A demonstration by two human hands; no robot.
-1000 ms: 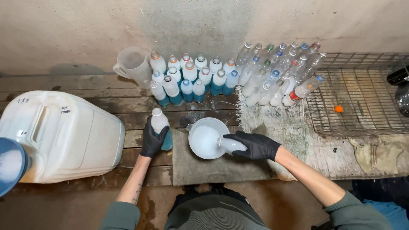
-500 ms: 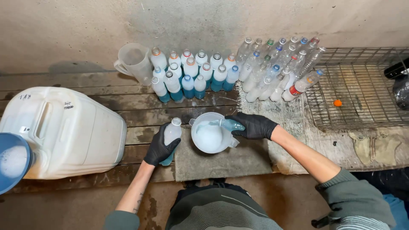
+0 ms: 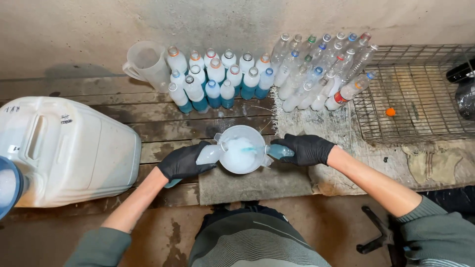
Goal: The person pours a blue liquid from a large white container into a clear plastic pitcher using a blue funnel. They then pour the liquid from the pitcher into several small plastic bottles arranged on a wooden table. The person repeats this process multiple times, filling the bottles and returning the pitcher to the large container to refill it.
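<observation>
On a grimy wooden counter [image 3: 163, 123], black-gloved hands work a round clear plastic jug [image 3: 241, 155] of pale foamy liquid, the right hand [image 3: 308, 149] gripping its handle while the left hand [image 3: 184, 162], equally close, clasps a small plastic bottle [image 3: 209, 154] lying tilted, neck towards the jug's rim.

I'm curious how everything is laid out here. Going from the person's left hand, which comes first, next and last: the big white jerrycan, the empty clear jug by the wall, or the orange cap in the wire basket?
From the left hand:
1. Big white jerrycan, lying just to its left.
2. Empty clear jug, up by the back wall.
3. Orange cap, far right, in the wire basket.
</observation>
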